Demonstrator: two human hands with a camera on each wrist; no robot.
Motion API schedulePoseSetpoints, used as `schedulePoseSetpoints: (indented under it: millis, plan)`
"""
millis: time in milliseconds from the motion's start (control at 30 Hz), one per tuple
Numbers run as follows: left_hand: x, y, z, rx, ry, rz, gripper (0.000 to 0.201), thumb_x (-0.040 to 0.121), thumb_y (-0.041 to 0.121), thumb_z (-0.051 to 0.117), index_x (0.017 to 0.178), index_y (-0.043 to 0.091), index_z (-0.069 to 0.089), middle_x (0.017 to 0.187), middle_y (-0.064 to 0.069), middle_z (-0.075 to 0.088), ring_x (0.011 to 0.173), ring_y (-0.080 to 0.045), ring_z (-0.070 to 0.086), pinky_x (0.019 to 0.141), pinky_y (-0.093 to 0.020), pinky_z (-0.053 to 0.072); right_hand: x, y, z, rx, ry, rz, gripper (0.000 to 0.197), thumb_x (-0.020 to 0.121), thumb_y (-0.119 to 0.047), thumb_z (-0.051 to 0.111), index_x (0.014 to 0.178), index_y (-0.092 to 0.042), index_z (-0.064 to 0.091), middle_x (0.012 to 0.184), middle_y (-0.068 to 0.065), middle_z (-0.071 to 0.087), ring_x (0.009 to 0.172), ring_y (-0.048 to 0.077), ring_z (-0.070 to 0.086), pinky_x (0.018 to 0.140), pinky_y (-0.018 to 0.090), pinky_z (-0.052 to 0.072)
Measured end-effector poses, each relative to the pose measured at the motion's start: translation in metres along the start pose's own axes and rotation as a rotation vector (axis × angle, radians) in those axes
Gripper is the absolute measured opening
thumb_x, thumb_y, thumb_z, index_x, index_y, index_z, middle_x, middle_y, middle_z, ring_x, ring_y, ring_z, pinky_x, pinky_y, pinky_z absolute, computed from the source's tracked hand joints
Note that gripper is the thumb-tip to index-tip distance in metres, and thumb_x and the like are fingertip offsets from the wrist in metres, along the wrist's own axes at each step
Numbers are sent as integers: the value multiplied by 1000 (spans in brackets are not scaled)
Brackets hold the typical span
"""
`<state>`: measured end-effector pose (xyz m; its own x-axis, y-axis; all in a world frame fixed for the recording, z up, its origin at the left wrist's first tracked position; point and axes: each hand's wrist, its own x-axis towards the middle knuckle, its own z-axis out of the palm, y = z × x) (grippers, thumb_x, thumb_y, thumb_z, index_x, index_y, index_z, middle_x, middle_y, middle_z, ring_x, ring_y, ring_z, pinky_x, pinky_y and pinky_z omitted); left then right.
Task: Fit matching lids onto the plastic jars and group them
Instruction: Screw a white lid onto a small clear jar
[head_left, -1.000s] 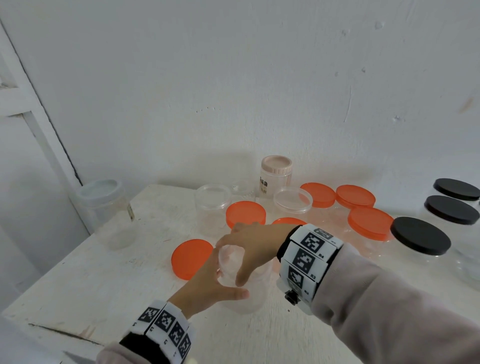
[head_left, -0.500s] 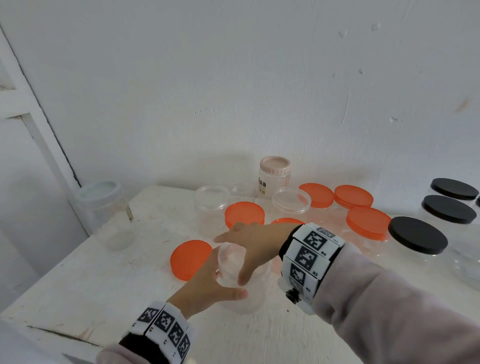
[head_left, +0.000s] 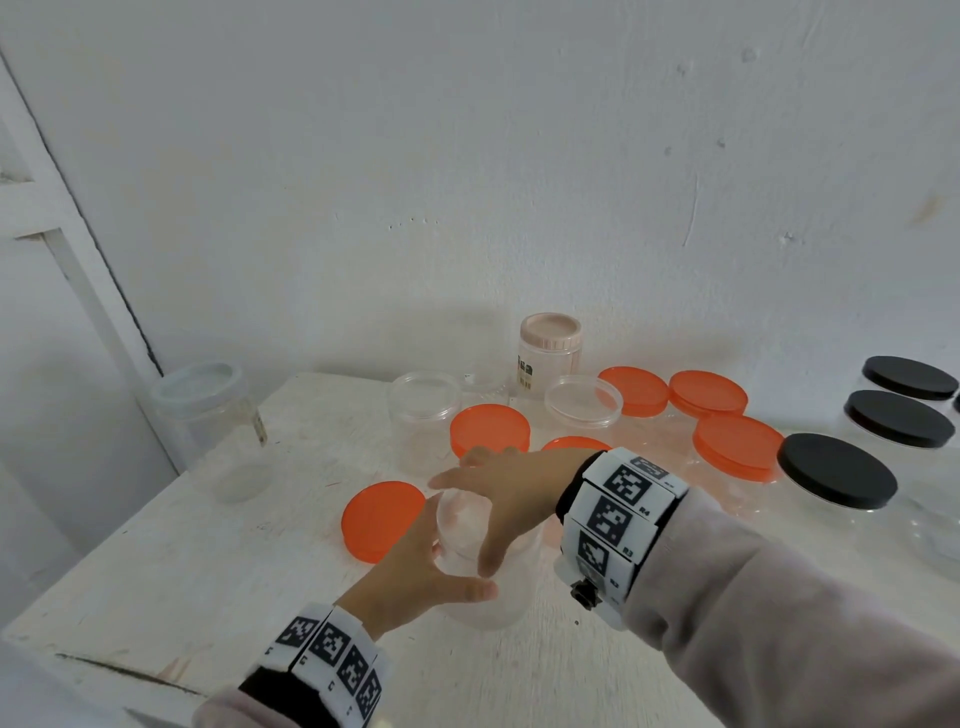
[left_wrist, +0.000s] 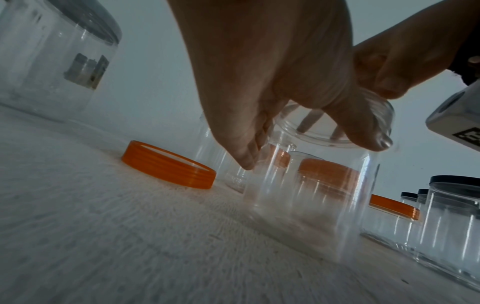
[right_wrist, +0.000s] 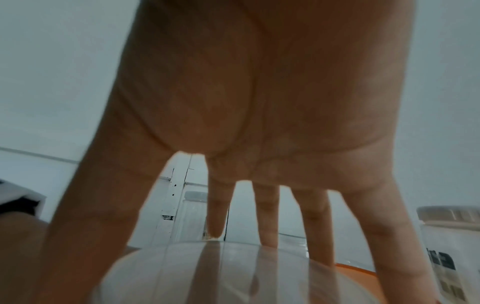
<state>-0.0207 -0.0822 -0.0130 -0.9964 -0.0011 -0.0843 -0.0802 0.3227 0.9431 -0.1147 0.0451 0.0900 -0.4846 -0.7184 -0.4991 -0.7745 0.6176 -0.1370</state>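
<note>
A clear plastic jar (head_left: 488, 597) stands upright on the white table (head_left: 182, 571), near its front. My left hand (head_left: 415, 571) grips the jar's body from the left, thumb across the front. My right hand (head_left: 509, 488) comes down from above, its fingers spread and curled round the jar's top (right_wrist: 233, 273). In the left wrist view the jar (left_wrist: 306, 205) shows between thumb and fingers of my left hand (left_wrist: 259, 82). I cannot tell whether a clear lid sits on the mouth. A loose orange lid (head_left: 382, 519) lies flat just left of the jar.
Orange-lidded jars (head_left: 737, 452) cluster behind and right. Black-lidded jars (head_left: 836, 478) stand at the far right. An open clear jar (head_left: 423, 405), a clear-lidded one (head_left: 583, 400) and a pink-lidded jar (head_left: 550, 353) stand near the wall. A large grey-lidded jar (head_left: 208, 415) sits at the left edge.
Both hands stay on the clear jar. The right hand's fingers have shifted slightly round its top.
</note>
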Motion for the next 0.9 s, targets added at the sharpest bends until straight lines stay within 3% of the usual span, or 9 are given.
schedulePoseSetpoints:
  millis: [67,133,233,300,367,433,500,700,900]
  plan:
    - [1,0,0,-6,0,15,108,64,22,88,144,38,18,146,14,34,136,-11,34,113,-39,34,2,1,1,18,13,-31,89,71,-48,76,142,-50,24,134,-7,36,125,26,34,97,52,40]
    - [1,-2,0,-21,-4,7,102,66,20,87,140,43,21,142,19,37,134,-6,36,107,-28,39,3,2,3,27,43,-3,84,70,-58,72,141,-48,27,123,-7,39,119,25,38,93,49,43]
    - [0,1,1,-15,-35,59,85,71,15,83,124,54,29,125,45,45,118,21,40,84,-1,40,5,-1,8,-2,92,72,84,70,-74,60,141,-37,34,124,-2,41,109,26,45,84,42,45]
    - [0,4,1,0,-54,79,81,72,10,82,121,53,33,117,53,43,112,28,39,80,3,38,6,-2,8,-25,109,97,85,70,-79,56,138,-32,37,126,2,43,100,24,47,78,39,45]
    - [1,1,2,-22,-42,68,86,70,12,84,129,49,33,128,38,49,121,16,42,91,-7,42,5,-1,6,-15,67,105,92,66,-77,61,142,-35,30,132,3,39,108,27,47,82,42,46]
    - [1,-1,1,-26,4,16,99,64,21,87,140,40,26,140,20,43,131,-1,39,107,-27,38,3,0,6,-9,7,88,101,64,-67,71,146,-43,16,139,2,32,124,31,40,92,48,44]
    - [1,-2,1,-6,18,-14,104,64,23,88,144,36,22,143,16,38,133,-8,37,112,-35,34,1,0,7,-6,2,60,107,65,-56,78,147,-46,11,139,0,31,129,32,34,97,52,42]
    - [4,-5,2,-14,18,-15,105,62,26,89,143,39,23,142,17,40,131,-9,39,111,-39,37,1,6,17,28,119,52,100,66,-67,70,147,-42,17,136,2,33,127,31,32,96,50,43]
    - [7,-16,2,-17,42,-7,105,52,45,90,135,51,28,131,28,47,121,2,47,101,-28,45,3,7,35,12,280,53,93,70,-74,60,147,-36,21,137,5,34,125,35,32,93,46,42]
